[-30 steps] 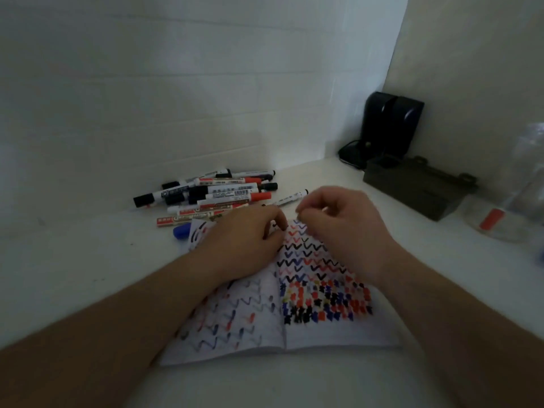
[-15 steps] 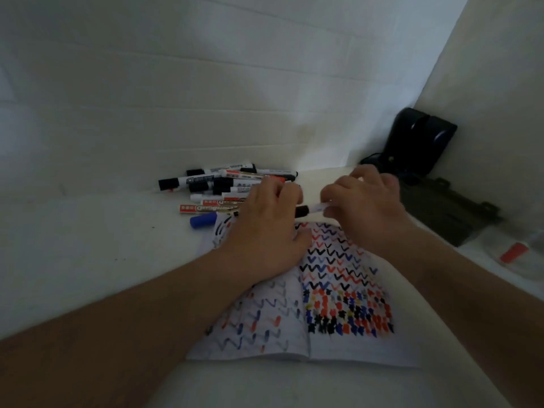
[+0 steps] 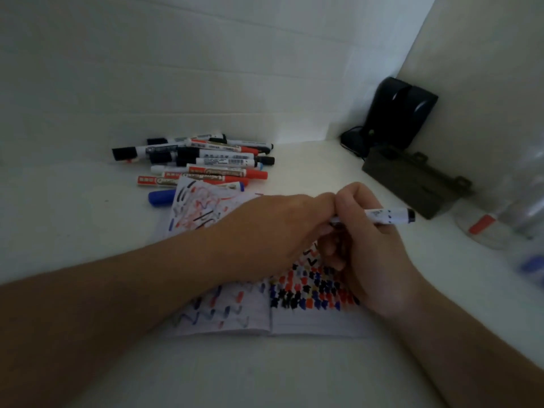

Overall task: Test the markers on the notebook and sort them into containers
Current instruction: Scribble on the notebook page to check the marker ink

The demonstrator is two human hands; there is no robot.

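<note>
Right hand: I see my right hand [image 3: 374, 248] curled round a marker [image 3: 385, 217], gripping its smooth white barrel; the black end juts toward 3 o'clock.
Left hand: my left hand [image 3: 273, 231] lies across the notebook [image 3: 309, 322], fingertips meeting the right hand at the marker's near end. I cannot tell whether they pinch it or its cap.
Marker: a slim cylinder with small printed marks, held nearly level above the right-hand page.
Notebook: open flat at 6 o'clock from the hands, matte white paper, pages covered in red, blue and black zigzags and blots.
Marker pile [image 3: 203, 163]: at 11 o'clock, a loose heap of glossy round barrels, white with red, black and blue caps, lying on the table [image 3: 265, 372] against the wall.
Dark box [image 3: 412, 181]: at 2 o'clock, a low rectangular case with latches.
Black device [image 3: 397, 113]: behind it in the corner, rounded and shiny.
Clear container [image 3: 506, 213]: at 3 o'clock, transparent plastic with a red label, blurred.
</note>
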